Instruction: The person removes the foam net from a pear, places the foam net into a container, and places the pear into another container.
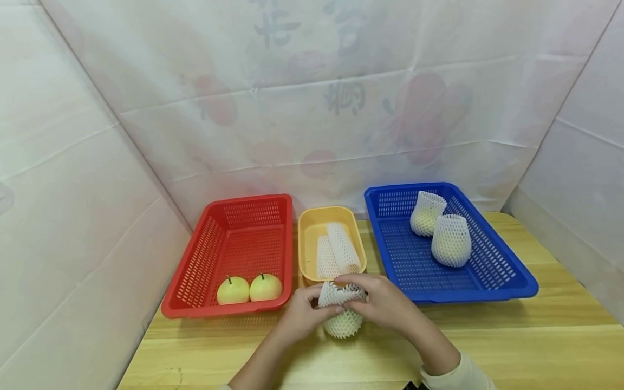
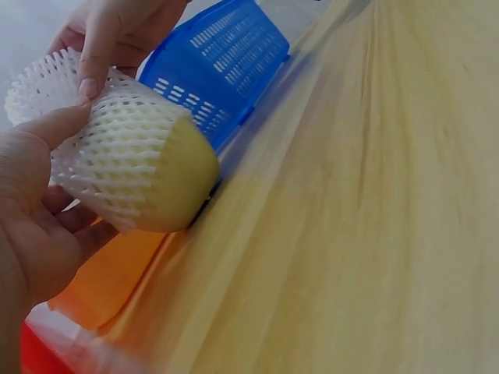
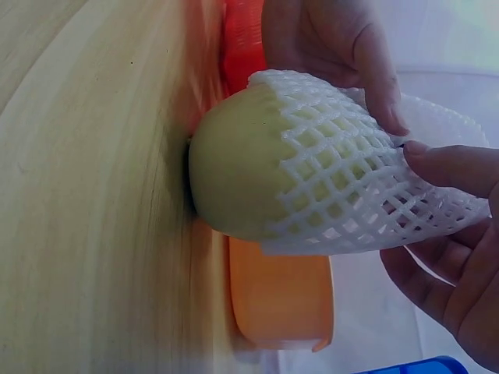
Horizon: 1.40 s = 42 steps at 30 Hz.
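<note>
A pale yellow-green pear stands on the table with a white foam net sleeve around its upper part; its lower end is bare in both wrist views. My left hand grips the sleeved pear from the left, thumb in front and fingers behind. From the right, my right hand pinches the sleeve near its open upper rim, with the thumb on the near side. Both thumb tips come close together on the net in the wrist views. The sleeve's top stands loose above the fruit.
A red basket at left holds two bare pears. Behind the hands, a small yellow tray contains flat foam sleeves. On the right, a blue basket holds two sleeved pears. Pale cloth hangs behind.
</note>
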Available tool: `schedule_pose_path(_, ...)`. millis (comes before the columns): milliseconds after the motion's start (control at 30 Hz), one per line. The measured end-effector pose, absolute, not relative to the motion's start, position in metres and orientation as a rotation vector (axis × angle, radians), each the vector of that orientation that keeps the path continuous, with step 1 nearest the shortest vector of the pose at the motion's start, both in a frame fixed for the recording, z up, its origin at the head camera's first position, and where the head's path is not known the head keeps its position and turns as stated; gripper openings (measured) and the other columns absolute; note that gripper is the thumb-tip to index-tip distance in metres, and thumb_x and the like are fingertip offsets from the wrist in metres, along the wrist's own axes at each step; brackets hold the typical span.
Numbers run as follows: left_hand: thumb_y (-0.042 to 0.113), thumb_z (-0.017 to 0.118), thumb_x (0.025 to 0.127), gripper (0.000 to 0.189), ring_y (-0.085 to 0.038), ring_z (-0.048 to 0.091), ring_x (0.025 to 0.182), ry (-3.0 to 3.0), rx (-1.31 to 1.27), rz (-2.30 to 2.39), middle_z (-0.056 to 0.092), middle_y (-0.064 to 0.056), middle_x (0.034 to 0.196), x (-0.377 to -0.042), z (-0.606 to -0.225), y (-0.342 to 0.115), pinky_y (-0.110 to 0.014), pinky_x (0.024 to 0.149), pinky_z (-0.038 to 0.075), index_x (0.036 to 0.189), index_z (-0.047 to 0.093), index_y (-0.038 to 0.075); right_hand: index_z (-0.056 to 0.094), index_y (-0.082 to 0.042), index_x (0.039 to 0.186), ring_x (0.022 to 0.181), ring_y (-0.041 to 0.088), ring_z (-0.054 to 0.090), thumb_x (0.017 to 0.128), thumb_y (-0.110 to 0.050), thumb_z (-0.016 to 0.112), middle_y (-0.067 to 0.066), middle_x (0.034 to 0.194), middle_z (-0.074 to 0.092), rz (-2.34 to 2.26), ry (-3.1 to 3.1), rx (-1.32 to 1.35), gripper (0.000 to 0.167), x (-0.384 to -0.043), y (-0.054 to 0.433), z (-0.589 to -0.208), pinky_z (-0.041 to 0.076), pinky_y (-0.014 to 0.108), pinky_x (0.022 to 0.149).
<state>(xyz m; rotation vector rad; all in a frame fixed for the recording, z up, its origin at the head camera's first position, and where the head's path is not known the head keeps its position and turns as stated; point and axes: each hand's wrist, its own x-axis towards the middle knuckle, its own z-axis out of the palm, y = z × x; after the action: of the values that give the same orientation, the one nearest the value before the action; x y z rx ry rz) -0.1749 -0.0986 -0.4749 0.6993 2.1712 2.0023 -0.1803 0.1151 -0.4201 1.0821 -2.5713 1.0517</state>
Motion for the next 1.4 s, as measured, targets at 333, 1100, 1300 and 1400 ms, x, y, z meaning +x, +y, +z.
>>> schedule_pose_path(333, 0.015, 0.079, 0.084, 0.034, -0.017, 0.066, 0.106, 2.177, 0.643, 1.963, 0.070, -0.007, 0.119, -0.174, -0.474, -0.105, -0.031, 0.087, 0.058, 0.117, 0.071, 0.011, 0.067, -0.022, 0.123, 0.104, 0.016, 0.068, 0.080, -0.011, 0.080, -0.002, 0.117, 0.071, 1.089, -2.554, 1.136, 0.047, -0.178, 0.116, -0.417, 0.057, 0.028, 0.081)
schedule_pose_path(1100, 0.008, 0.067, 0.093, 0.023, -0.012, 0.069, 0.095, 2.143, 0.818, 2.060, 0.072, -0.020, 0.109, -0.173, -0.470, -0.105, -0.031, 0.080, 0.059, 0.113, 0.070, -0.003, 0.073, -0.018, 0.106, 0.082, 0.005, 0.069, 0.085, -0.025, 0.078, -0.007, 0.094, 0.075, 1.231, -2.740, 0.963, 0.022, -0.181, 0.130, -0.410, 0.057, 0.021, 0.068)
schedule_pose_path(1300, 0.011, 0.067, 0.093, 0.024, -0.011, 0.068, 0.093, 2.163, 0.738, 2.007, 0.072, -0.019, 0.106, -0.174, -0.470, -0.104, -0.029, 0.080, 0.058, 0.113, 0.069, -0.002, 0.074, -0.018, 0.100, 0.077, 0.006, 0.067, 0.085, -0.022, 0.077, -0.009, 0.088, 0.074, 1.247, -2.702, 0.955, 0.016, -0.181, 0.130, -0.409, 0.056, 0.021, 0.065)
schedule_pose_path(1400, 0.012, 0.066, 0.095, 0.022, -0.010, 0.069, 0.089, 2.165, 0.691, 1.987, 0.073, -0.020, 0.103, -0.173, -0.470, -0.103, -0.028, 0.077, 0.059, 0.110, 0.070, -0.003, 0.073, -0.019, 0.100, 0.077, 0.006, 0.066, 0.085, -0.024, 0.078, -0.011, 0.087, 0.072, 1.253, -2.717, 0.949, 0.017, -0.181, 0.129, -0.410, 0.056, 0.022, 0.066)
